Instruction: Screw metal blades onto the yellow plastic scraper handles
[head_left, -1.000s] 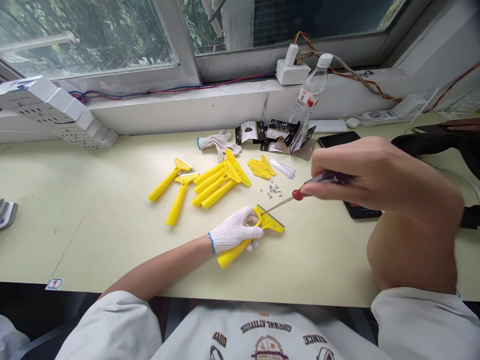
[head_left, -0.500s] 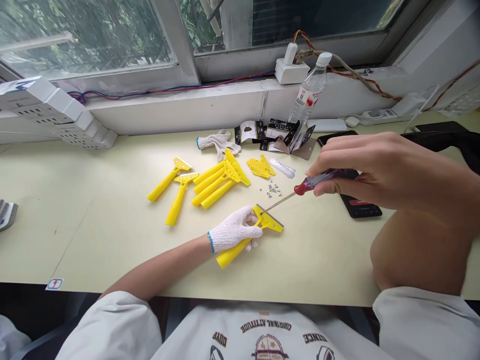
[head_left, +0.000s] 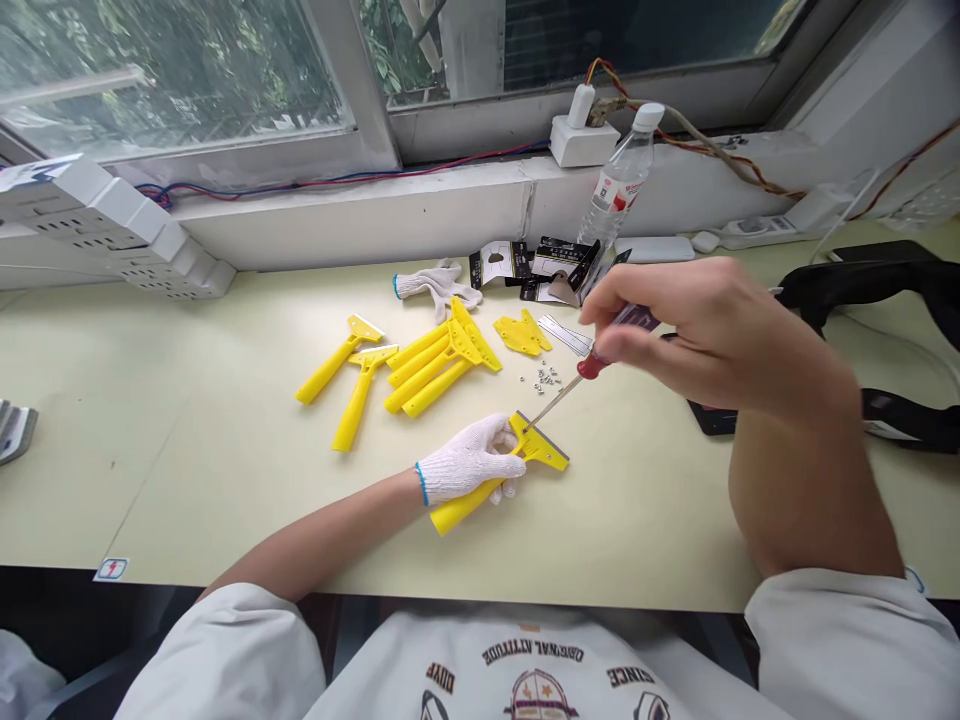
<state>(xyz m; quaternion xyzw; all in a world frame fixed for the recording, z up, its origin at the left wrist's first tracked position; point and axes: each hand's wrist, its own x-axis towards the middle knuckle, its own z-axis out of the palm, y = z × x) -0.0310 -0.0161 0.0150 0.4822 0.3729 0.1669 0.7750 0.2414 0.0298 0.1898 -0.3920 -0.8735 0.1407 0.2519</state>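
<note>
A yellow scraper (head_left: 457, 512) lies in the grip of my left hand (head_left: 469, 462), which wears a white knit glove with a blue cuff. Its head points to the upper right and has a metal blade along the edge. My bare right hand (head_left: 675, 320) is closed around a screwdriver (head_left: 592, 364) with a red-collared handle. The screwdriver slants down, its tip at a screw on the scraper's head. Beyond my left hand lie small loose screws (head_left: 545, 377), flat yellow plates (head_left: 519, 333) and thin blades (head_left: 566, 336).
Several yellow scraper handles (head_left: 431, 370) are piled at centre, with two bladed scrapers (head_left: 352, 395) to their left. Behind them are a white glove (head_left: 439, 285), black packaging (head_left: 499, 263) and a water bottle (head_left: 619, 180). A black strap (head_left: 892, 280) and partly hidden phone (head_left: 712, 418) lie right.
My right hand has shifted left and turned, bringing the screwdriver to a steeper angle with its tip still at the screw. My left hand and the scraper have barely moved.
</note>
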